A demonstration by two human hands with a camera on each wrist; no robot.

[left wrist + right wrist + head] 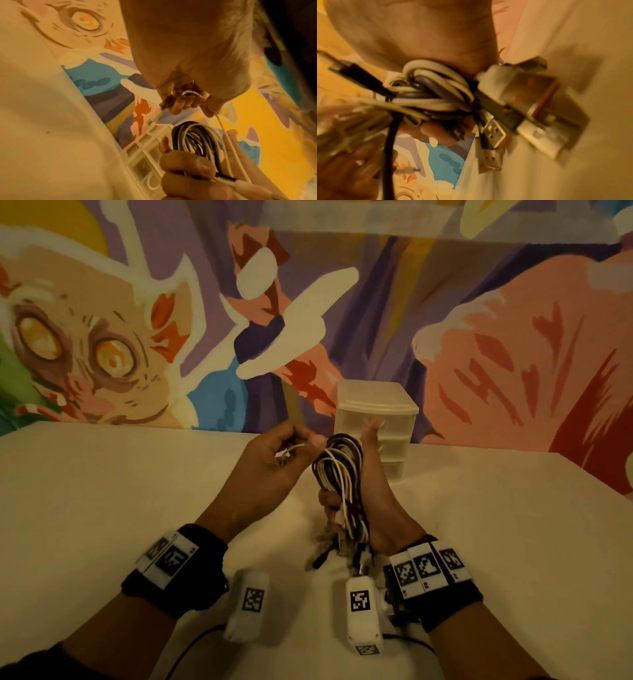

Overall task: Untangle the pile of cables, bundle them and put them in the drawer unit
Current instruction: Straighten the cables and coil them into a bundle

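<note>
A looped bundle of black and white cables [340, 477] stands upright above the table. My right hand [368, 501] grips it round the middle, with the loops [193, 139] rising past my fingers. Several USB plugs [494, 134] dangle from the bundle's lower end by my right wrist. My left hand [277, 460] is just left of the loops and pinches the loose end of a thin white cable [221, 123], which runs down into the bundle. The translucent drawer unit [376, 412] stands behind my hands against the wall, its drawers closed.
The white table [102, 491] stretches wide to the left and right of my hands. A painted mural wall [137, 337] rises right behind the table and the drawer unit. Camera housings [363, 611] hang under both wrists.
</note>
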